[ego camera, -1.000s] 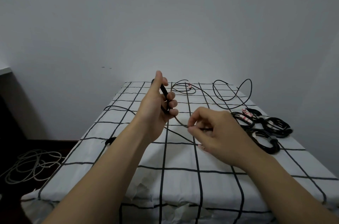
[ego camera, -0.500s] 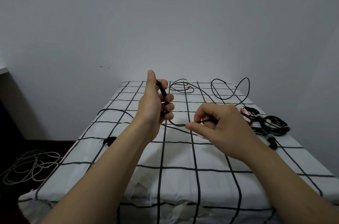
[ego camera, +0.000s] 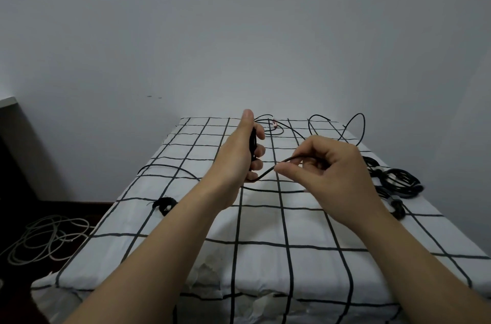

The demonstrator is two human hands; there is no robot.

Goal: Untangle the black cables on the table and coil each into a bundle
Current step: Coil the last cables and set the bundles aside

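While left hand grips probable coils, right hand pinches cable.

- Left hand grips a small coil of black cable.
- Right hand pinches the cable above the table.
- Bundles lie at right.

Right hand lifted the cable higher.
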